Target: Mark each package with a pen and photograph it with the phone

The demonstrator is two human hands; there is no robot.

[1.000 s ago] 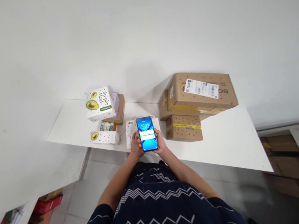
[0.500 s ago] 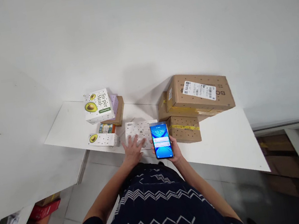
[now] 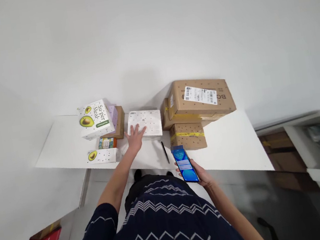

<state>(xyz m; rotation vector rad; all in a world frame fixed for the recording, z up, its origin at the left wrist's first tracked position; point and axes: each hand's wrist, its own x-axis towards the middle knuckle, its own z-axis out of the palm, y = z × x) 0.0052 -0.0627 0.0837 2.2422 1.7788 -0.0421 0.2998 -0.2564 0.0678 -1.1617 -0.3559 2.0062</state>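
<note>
My left hand (image 3: pixel 135 138) has its fingers spread on the front left part of a white speckled box (image 3: pixel 152 122), which lies flat near the wall. My right hand (image 3: pixel 199 171) is wrapped round a smartphone (image 3: pixel 186 166) with a lit blue screen showing 10:29, held at the table's front edge. A black pen (image 3: pixel 165 152) lies on the white table between the two hands.
Left on the white table (image 3: pixel 58 145), a white avocado box (image 3: pixel 95 119) rests on lilac and brown boxes, with a colourful box (image 3: pixel 107 143) and a slim white box (image 3: pixel 102 156) in front. Right are a large carton (image 3: pixel 202 99) and a smaller taped carton (image 3: pixel 188 136).
The white speckled box has moved back towards the wall with my left hand on it. My right hand has drawn the phone down and to the right. The black pen has come into view.
</note>
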